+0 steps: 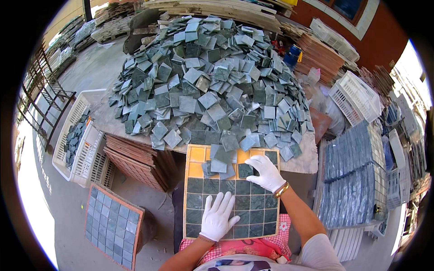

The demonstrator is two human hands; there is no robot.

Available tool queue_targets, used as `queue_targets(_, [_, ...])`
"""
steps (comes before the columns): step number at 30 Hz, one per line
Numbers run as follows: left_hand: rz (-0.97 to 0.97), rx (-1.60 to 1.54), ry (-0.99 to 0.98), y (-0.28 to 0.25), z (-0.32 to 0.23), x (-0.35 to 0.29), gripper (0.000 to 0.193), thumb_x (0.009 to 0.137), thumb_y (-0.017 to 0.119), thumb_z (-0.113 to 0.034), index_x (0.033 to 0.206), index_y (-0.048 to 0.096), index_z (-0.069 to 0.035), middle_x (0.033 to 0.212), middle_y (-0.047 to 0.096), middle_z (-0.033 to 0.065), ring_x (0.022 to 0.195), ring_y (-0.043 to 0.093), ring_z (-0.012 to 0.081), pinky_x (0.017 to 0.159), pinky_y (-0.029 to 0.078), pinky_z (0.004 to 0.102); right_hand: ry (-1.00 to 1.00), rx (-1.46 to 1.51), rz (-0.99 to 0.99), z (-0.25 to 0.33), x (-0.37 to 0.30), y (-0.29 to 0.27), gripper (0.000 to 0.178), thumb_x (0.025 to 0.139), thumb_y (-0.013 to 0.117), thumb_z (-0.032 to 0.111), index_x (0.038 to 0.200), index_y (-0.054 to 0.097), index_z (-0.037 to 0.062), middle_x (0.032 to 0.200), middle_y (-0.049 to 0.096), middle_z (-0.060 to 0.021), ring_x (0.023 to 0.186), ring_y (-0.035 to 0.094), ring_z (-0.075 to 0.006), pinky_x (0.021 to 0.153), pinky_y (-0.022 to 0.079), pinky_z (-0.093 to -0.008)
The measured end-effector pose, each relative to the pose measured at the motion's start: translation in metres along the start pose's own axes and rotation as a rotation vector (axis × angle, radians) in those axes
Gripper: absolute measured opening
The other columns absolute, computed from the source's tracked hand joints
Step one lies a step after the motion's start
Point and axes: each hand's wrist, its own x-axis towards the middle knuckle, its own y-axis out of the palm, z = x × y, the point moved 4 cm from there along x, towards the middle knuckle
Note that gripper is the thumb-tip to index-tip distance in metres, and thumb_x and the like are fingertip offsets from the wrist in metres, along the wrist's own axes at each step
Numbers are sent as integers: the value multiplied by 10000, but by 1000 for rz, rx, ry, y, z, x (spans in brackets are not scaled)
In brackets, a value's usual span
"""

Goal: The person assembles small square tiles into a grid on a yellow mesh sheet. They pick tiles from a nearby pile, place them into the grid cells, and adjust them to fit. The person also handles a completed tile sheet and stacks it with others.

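A tray with a grid (195,155) rests across my lap, its lower rows filled with dark green square stone tiles (243,203). My left hand (217,217), in a white glove, lies open with spread fingers on the lower tiles. At the upper right, my gloved right hand (268,173) has thumb and index finger at opposite edges of a green stone tile (245,170) in a grid cell. Several loose tiles (219,165) lie stacked over the upper middle cells. Yellow backing shows in the upper left cells.
A large heap of loose green tiles (194,81) covers the table (303,165) ahead. To the left are a white crate (90,156) of tiles and a tilted tiled panel (112,221). Stacked tile sheets (348,194) and a white crate (355,97) stand on the right.
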Motion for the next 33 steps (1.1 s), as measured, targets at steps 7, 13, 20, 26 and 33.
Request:
queue_targets(7, [31,21,-13,-2,-2,3,677,786,665,-413,1329,505,-42,1362,500,137,1266,439,325,1081,264,523,28,196,116,-7,-1,6,365,776,693,158,1118,618,53,1137,578,-135,1050,565,-320,916,458,-388])
queue_targets(13, [10,19,-1,-1,-4,3,693,765,686,-400,1321,508,-26,1358,504,142,1262,438,336,1075,260,537,76,86,14,-7,1,12,367,775,677,132,1128,614,55,1049,600,-145,868,624,-303,807,502,-376])
queue_targets(20, [14,-1,41,-4,-4,10,616,766,696,-312,1276,526,-12,1326,514,151,1246,442,339,1069,274,515,119,17,-99,-25,6,-23,300,814,645,202,1092,626,91,1014,615,-124,932,608,-317,807,496,-402])
queue_targets(26, [-166,79,209,-4,-12,78,515,750,678,-169,1228,548,-29,1282,536,116,1242,452,295,1052,337,473,197,-126,103,-34,-17,-9,302,785,662,202,1058,620,79,1003,580,-127,956,596,-300,807,502,-399])
queue_targets(33, [-155,124,170,19,13,132,454,740,703,-155,1168,591,-52,1274,547,104,1267,428,309,1088,293,480,60,-244,203,-23,-17,-7,282,786,667,197,1031,605,73,992,581,-123,962,588,-299,820,501,-402])
